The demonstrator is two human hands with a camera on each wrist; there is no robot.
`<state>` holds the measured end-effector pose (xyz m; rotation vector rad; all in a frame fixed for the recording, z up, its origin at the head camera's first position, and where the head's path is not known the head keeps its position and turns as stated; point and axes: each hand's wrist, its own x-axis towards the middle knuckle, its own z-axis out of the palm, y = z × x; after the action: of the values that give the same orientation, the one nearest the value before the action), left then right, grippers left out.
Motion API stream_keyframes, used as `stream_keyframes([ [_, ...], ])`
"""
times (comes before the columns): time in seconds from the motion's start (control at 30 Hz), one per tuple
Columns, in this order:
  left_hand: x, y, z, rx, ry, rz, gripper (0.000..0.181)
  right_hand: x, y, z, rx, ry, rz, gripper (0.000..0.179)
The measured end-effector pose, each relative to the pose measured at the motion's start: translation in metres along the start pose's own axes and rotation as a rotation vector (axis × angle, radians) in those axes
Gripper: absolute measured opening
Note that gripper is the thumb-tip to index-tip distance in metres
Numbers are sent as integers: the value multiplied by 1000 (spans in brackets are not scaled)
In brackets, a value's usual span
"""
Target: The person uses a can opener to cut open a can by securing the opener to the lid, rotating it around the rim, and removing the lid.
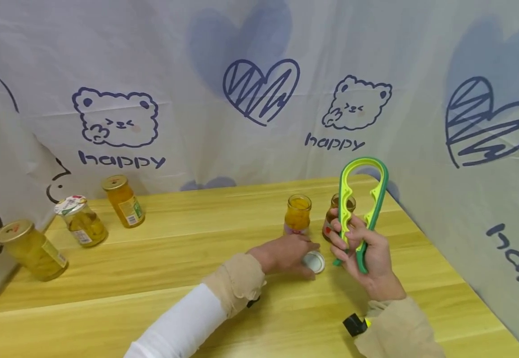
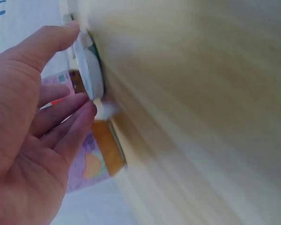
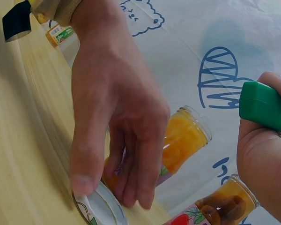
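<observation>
My left hand (image 1: 286,253) reaches down to the table, holding a white-lined jar lid (image 1: 314,262) by its edge between thumb and fingers. In the left wrist view the lid (image 2: 90,70) spans from thumb to fingertips. My right hand (image 1: 368,253) grips a green and yellow jar opener (image 1: 380,199) by its handles, loop upward. Just beyond my left hand stands an uncapped jar of orange fruit (image 1: 297,214). An uncapped jar with dark contents (image 1: 333,219) is partly hidden behind the opener and right fingers.
At the left of the wooden table (image 1: 174,243) stand three lidded jars: a big yellow one (image 1: 40,253), one with a white patterned lid (image 1: 82,223), and an orange one (image 1: 126,201). A printed cloth (image 1: 196,99) hangs behind the table and along its sides.
</observation>
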<state>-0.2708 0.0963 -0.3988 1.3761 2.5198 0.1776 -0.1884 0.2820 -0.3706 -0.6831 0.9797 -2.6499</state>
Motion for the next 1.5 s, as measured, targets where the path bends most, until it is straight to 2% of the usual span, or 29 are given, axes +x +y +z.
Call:
stream_keyframes([
  [0.17,-9,-8,-4,-27,41,69,71,-2,3,-3,10,-59,-22,55],
  [0.33,-32,-28,-12,-96,118,129,59,-2,7,-1,-42,-4,-14,53],
  [0.43,-51,-46,-18,-163,193,111,48,-2,5,1,-57,20,-1,53],
  [0.57,-82,-78,-26,-191,340,-1,41,-1,3,2,-72,32,30,54],
  [0.73,-120,-122,-31,-153,558,-146,32,-1,3,1,-65,19,29,55],
  [0.83,-142,-145,-38,-122,691,-261,28,-1,4,0,-58,-7,18,55],
  [0.97,-171,-169,-49,-58,827,-446,32,0,5,1,-50,-24,14,55],
  [1.03,-183,-179,-53,-13,893,-514,34,0,5,1,-49,-33,14,56],
  [1.1,-193,-188,-55,31,941,-557,35,0,5,1,-53,-33,13,56],
  [1.2,-205,-200,-56,75,993,-583,37,0,4,2,-69,-19,13,55],
  [1.3,-215,-209,-54,60,1002,-617,43,0,4,2,-90,9,20,53],
  [1.5,-230,-223,-51,-31,905,-704,66,0,6,2,-85,17,22,55],
])
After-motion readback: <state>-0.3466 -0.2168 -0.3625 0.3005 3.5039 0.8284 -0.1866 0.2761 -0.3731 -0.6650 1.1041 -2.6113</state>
